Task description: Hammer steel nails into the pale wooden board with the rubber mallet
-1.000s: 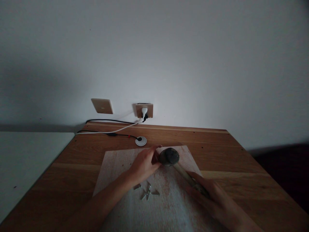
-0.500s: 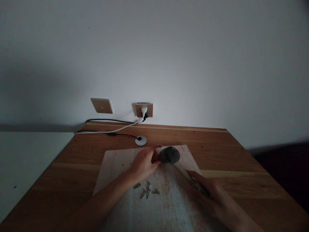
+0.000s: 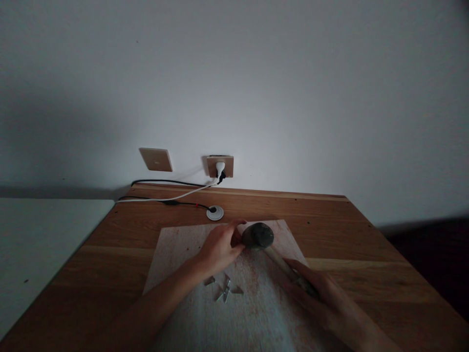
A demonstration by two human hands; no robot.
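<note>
My right hand (image 3: 318, 291) is closed around the wooden handle of a mallet with a black head (image 3: 258, 235). The mallet head is low over the far part of a pale, worn board (image 3: 252, 313). Just left of the head, my left hand (image 3: 222, 245) rests over the board with thumb and fingers curled toward each other. Their tips reach the mallet head's edge, and whatever they pinch is hidden behind it. Several small metal pieces (image 3: 225, 292), shiny and pin-like, lie loose on the board below my left wrist.
The board lies on a wooden table (image 3: 351, 278) against a white wall. Behind it are a round cable grommet (image 3: 215, 212), black and white cables (image 3: 164, 199) and a wall socket (image 3: 220, 167) with plugs. A blank wall plate (image 3: 156, 160) is farther left. A white surface (image 3: 47, 244) adjoins the left side.
The view has shifted very slightly. Both hands and the mallet keep nearly the same positions over the board.
</note>
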